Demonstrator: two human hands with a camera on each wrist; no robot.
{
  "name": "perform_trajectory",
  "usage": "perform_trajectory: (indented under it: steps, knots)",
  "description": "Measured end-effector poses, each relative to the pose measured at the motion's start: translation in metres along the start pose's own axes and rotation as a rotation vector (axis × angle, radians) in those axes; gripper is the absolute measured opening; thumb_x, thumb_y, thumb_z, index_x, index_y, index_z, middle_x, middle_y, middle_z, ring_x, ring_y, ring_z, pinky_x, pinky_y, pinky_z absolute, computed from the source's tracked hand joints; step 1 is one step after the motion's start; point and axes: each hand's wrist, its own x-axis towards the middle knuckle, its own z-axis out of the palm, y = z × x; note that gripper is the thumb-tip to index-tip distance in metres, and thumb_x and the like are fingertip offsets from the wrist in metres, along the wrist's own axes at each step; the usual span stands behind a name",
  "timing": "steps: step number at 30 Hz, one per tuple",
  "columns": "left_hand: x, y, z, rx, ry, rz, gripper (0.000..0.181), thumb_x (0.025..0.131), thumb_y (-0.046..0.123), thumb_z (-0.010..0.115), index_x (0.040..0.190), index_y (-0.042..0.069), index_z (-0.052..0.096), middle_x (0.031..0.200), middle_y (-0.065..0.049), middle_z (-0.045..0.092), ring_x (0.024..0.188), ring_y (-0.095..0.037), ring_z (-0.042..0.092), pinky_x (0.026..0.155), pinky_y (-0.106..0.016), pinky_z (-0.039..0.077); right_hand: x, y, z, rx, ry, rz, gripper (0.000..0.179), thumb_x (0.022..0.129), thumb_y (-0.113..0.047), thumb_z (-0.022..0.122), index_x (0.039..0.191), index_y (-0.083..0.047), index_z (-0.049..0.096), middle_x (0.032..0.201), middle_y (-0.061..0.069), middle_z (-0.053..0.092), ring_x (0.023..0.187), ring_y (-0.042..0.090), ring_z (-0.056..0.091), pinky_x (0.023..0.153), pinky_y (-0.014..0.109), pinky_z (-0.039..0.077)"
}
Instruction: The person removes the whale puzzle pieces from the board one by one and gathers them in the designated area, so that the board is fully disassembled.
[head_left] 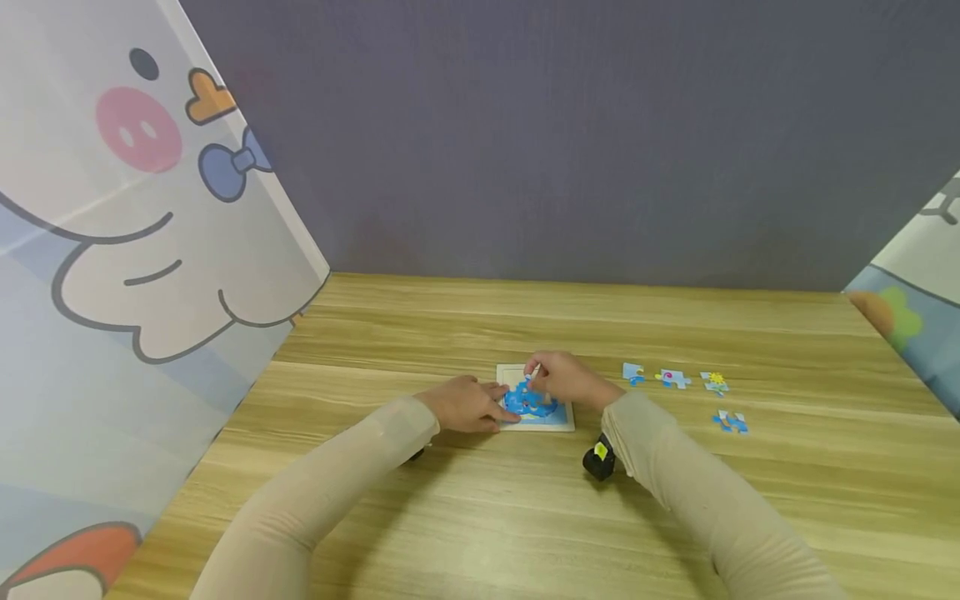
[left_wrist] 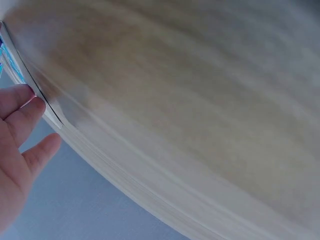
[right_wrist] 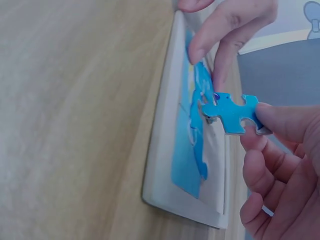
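Note:
A wooden puzzle tray (head_left: 567,427) with a raised rim lies on the table, partly filled with blue jigsaw pieces. My right hand (right_wrist: 285,165) pinches a blue jigsaw piece (right_wrist: 231,115) between thumb and fingers, its knob tilted toward the pieces in the tray. In the head view, that right hand (head_left: 564,379) is over the tray's right side and covers part of it. From the left, my left hand (head_left: 467,404) rests extended fingertips on the assembled pieces (right_wrist: 185,160) and the tray's edge. The left wrist view catches only part of the left hand (left_wrist: 20,135) beside the rim.
Loose jigsaw pieces lie right of the tray: a pale blue one (head_left: 633,373), one with a pink swirl (head_left: 673,379), one with a yellow flower (head_left: 715,382) and blue-and-white ones (head_left: 731,422). A grey panel (head_left: 570,150) rises behind the wooden table (head_left: 480,517).

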Motion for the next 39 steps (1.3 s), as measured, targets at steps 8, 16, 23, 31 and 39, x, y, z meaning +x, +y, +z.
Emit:
perform_trajectory:
  steps: [8,16,23,31,39]
  knots:
    - [0.003,0.000,-0.003,-0.011,-0.013,-0.008,0.039,0.097,0.031,0.058,0.135,0.030,0.057,0.142,-0.012,0.046,0.131,-0.023,0.045,0.097,-0.045,0.045,-0.006,0.001,-0.009,0.014,0.017,0.024,0.017,0.093,-0.003,0.057,0.106,0.004,0.065,0.078,0.005,0.065,0.071,0.016,0.061,0.062,0.028,0.049]
    - [0.003,0.000,-0.004,-0.007,-0.034,-0.013,0.039,0.097,0.031,0.057,0.136,0.030,0.056,0.143,-0.014,0.046,0.131,-0.024,0.044,0.096,-0.046,0.045,-0.018,0.011,-0.015,0.059,0.023,0.043,0.018,0.092,0.001,0.055,0.106,0.007,0.064,0.076,0.006,0.065,0.073,0.016,0.062,0.062,0.028,0.046]
    - [0.000,0.001,-0.002,0.004,-0.032,-0.003,0.039,0.097,0.032,0.057,0.136,0.031,0.056,0.142,-0.013,0.047,0.130,-0.023,0.046,0.095,-0.044,0.047,-0.029,0.023,-0.023,0.084,0.036,0.071,0.020,0.094,-0.004,0.055,0.110,0.007,0.063,0.081,0.006,0.066,0.075,0.018,0.063,0.063,0.031,0.049]
    - [-0.001,0.002,0.000,0.001,-0.028,-0.002,0.038,0.098,0.031,0.055,0.137,0.029,0.055,0.144,-0.015,0.044,0.132,-0.024,0.044,0.095,-0.044,0.047,-0.041,0.033,-0.035,0.071,0.058,0.091,0.019,0.094,-0.003,0.054,0.110,0.007,0.062,0.083,0.007,0.065,0.083,0.022,0.068,0.069,0.034,0.052]
    - [-0.003,0.001,0.002,-0.023,-0.015,-0.003,0.038,0.098,0.029,0.056,0.136,0.028,0.056,0.144,-0.016,0.043,0.132,-0.025,0.043,0.097,-0.042,0.046,-0.059,0.040,-0.049,0.029,0.072,0.093,0.020,0.095,-0.004,0.055,0.110,0.008,0.061,0.086,0.007,0.064,0.081,0.021,0.066,0.069,0.035,0.052]
